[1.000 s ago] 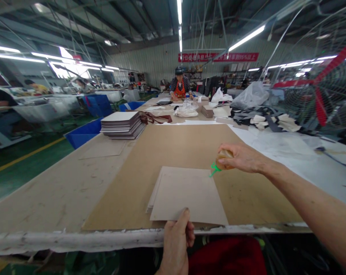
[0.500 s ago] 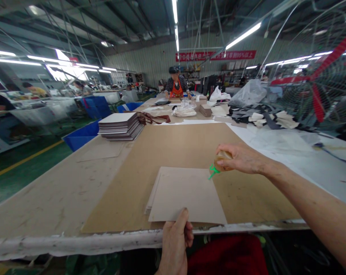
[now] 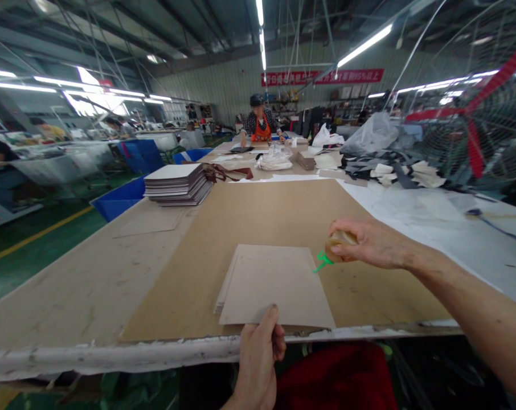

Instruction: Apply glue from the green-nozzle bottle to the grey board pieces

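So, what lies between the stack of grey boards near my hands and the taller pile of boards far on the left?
In the head view, only bare surface: the big brown sheet and a flat, thin sheet on the table separate the near grey boards from the taller pile.

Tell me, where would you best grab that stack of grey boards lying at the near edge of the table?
Probably at its near edge, coming from the table's front side. The grey board stack lies flat on the brown sheet, so only an edge offers a pinch. The near edge reaches the table rim, where the left hand already has its thumb on top. The right hand, holding a small bottle, is by the far right corner.
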The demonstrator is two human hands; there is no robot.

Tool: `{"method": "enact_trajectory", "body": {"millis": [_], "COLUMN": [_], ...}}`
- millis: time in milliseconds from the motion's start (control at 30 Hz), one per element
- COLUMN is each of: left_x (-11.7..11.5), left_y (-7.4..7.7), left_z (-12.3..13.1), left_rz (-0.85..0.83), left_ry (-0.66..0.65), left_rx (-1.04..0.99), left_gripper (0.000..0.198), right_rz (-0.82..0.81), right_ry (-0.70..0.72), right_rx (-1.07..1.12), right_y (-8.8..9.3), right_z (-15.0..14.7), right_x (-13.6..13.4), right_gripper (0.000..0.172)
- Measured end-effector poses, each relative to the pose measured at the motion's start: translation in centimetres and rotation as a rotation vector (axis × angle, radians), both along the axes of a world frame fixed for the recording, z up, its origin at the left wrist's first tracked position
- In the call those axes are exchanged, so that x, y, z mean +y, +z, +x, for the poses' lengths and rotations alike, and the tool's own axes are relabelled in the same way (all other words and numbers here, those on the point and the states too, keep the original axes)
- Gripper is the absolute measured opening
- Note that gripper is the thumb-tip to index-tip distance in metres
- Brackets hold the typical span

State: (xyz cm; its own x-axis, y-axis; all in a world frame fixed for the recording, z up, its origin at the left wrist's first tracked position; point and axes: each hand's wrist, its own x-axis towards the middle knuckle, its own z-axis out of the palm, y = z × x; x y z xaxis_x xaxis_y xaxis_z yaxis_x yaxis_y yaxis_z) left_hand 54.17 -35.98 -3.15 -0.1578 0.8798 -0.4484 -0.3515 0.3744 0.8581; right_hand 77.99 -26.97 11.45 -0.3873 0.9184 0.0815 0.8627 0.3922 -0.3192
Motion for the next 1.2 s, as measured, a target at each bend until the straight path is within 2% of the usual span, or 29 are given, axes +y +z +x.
{"method": "enact_trajectory", "body": {"millis": [133, 300, 500, 700, 767, 967, 1200], "left_x": [0.0, 0.1, 0.0, 0.1, 0.1, 0.1, 0.1], "left_y": [0.0, 0.2, 0.4, 0.4, 0.4, 0.3, 0.4], "left_z": [0.0, 0.0, -0.1, -0.1, 0.0, -0.1, 0.0], "left_rz": [0.0, 0.007, 0.006, 0.016, 0.016, 0.01, 0.02], "left_ry": [-0.001, -0.016, -0.005, -0.02, -0.018, -0.002, -0.008], "left_rx": [0.012, 0.002, 0.002, 0.006, 0.002, 0.003, 0.013], "left_gripper": [0.046, 0.047, 0.044, 0.045, 0.045, 0.044, 0.044], "right_rz": [-0.101, 0.037, -0.063, 0.139, 0.158, -0.014, -0.024], "right_ry": [0.069, 0.002, 0.092, 0.021, 0.018, 0.074, 0.06], "right_rx": [0.048, 0.033, 0.037, 0.019, 0.018, 0.086, 0.131], "right_y": [0.1, -0.6, -0.3, -2.0, -2.3, -1.7, -2.3], "right_z": [0.1, 0.5, 0.9, 1.1, 1.2, 1.5, 2.0], "right_x": [-1.7, -2.1, -3.9, -2.6, -2.4, -5.0, -7.5], "right_gripper": [0.023, 0.025, 0.023, 0.028, 0.027, 0.028, 0.03]}}
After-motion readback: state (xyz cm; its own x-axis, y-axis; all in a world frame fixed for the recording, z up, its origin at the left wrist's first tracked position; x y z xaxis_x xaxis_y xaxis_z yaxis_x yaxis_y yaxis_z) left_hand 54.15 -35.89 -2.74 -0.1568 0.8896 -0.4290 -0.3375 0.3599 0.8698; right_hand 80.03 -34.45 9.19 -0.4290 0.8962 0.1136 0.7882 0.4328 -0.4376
